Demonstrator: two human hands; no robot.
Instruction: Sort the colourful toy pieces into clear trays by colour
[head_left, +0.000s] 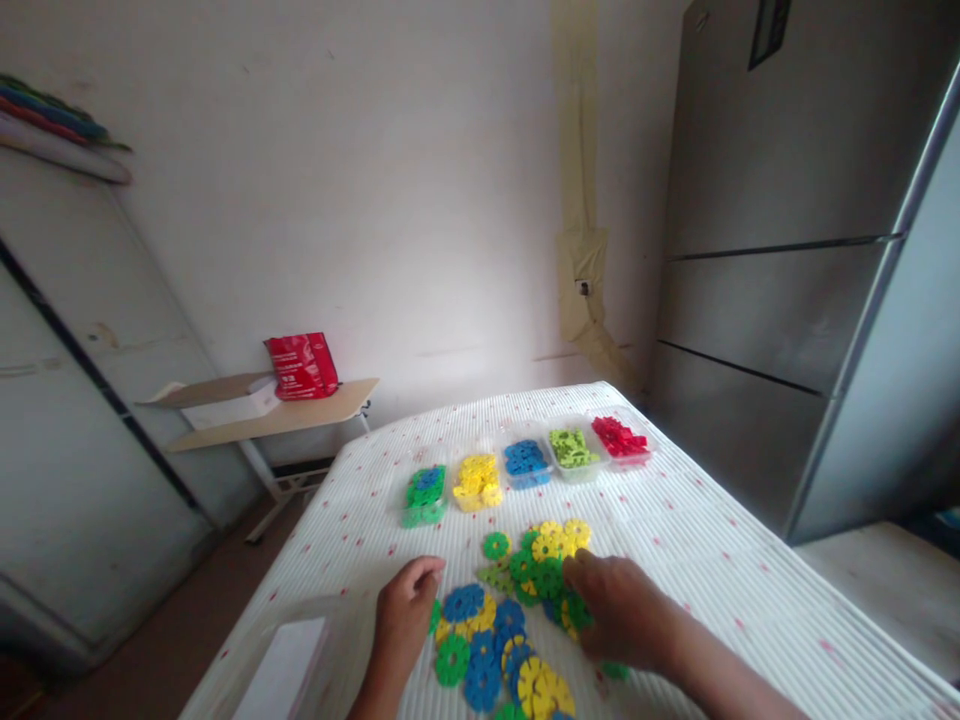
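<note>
My left hand point(409, 602) is on the left of a loose pile of flower-shaped plastic discs, its fingers curled together and no piece showing in them. Blue discs point(482, 680), yellow discs point(541, 690) and a green disc point(452, 660) overlap just right of it. Over the pile's right side, my right hand point(619, 610) bends down with closed fingers among green discs point(550, 577); its fingertips are partly hidden, so what they grip cannot be made out. More yellow discs point(559, 540) lie beyond those fingers, and a single green disc point(496, 545) sits slightly apart.
Clear tubs stand in a row across the table: green pieces point(425, 490), yellow point(478, 480), blue point(526, 460), light green point(572, 448) and red point(619, 437). A clear container point(289, 660) is at front left. A red bag point(302, 365) rests on a side table; a fridge point(765, 270) stands right.
</note>
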